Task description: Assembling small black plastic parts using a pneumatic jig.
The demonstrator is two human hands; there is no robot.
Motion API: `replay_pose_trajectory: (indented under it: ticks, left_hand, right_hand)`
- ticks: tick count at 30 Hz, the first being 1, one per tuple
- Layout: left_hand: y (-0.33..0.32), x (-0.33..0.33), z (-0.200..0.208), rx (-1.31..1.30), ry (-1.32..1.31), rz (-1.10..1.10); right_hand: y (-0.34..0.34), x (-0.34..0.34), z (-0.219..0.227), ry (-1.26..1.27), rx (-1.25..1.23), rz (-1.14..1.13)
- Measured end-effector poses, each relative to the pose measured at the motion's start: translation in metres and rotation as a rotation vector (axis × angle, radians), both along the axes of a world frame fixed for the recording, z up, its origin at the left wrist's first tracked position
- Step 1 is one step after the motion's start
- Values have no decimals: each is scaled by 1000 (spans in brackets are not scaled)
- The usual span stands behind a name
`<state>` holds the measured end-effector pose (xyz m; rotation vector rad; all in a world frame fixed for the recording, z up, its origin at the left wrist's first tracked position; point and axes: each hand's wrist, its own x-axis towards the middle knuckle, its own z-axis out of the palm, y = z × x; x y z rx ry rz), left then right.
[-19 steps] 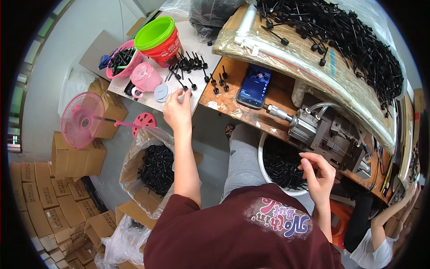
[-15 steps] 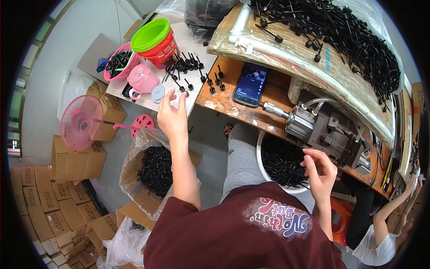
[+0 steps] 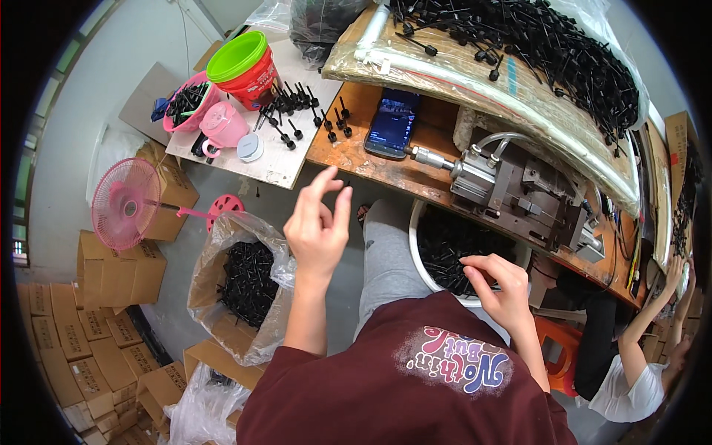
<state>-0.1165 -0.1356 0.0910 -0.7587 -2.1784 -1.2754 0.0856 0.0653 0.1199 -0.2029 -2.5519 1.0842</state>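
Observation:
My left hand (image 3: 319,226) is raised in front of the pale table's edge, its thumb and index finger apart with nothing visible between them. Over the rim of a white bucket (image 3: 417,259) is my right hand (image 3: 500,289), thumb and index fingertips close together in a pinch; anything between them is too small to make out. The bucket holds many black rod-shaped parts (image 3: 445,256) with thick knobbed ends. A metal clamping machine (image 3: 475,178) sits on the wooden bench beyond. Several similar black parts (image 3: 291,100) stand upright on the pale table, a few more on the bench.
A lit phone (image 3: 389,126) lies on the bench. A red bucket with green rim (image 3: 237,59), pink mug (image 3: 224,126) and round white lid (image 3: 250,148) stand far left. On the left floor are a lined carton (image 3: 278,259) of black parts and a pink fan (image 3: 126,204). Another person (image 3: 630,386) works at right.
My left hand has come away from the parts on the pale table, toward me and right. My right hand has shifted left over the bucket. The whole view has shifted slightly.

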Motion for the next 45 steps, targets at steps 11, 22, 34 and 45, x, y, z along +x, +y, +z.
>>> replay_pose_trajectory:
  ticks: [11, 22, 34, 45]
  left_hand:
    - [27, 41, 1, -100, 114, -376]
    - [56, 66, 8, -155, 196, -567]
    - [71, 74, 6, -226, 167, -658]
    - [86, 86, 7, -231, 163, -758]
  right_hand:
    - [71, -54, 33, 347, 156, -259]
    - [167, -214, 38, 192, 638, -305]
    - [208, -212, 28, 138, 614, -232]
    - [210, -178, 50, 26, 576, -262]
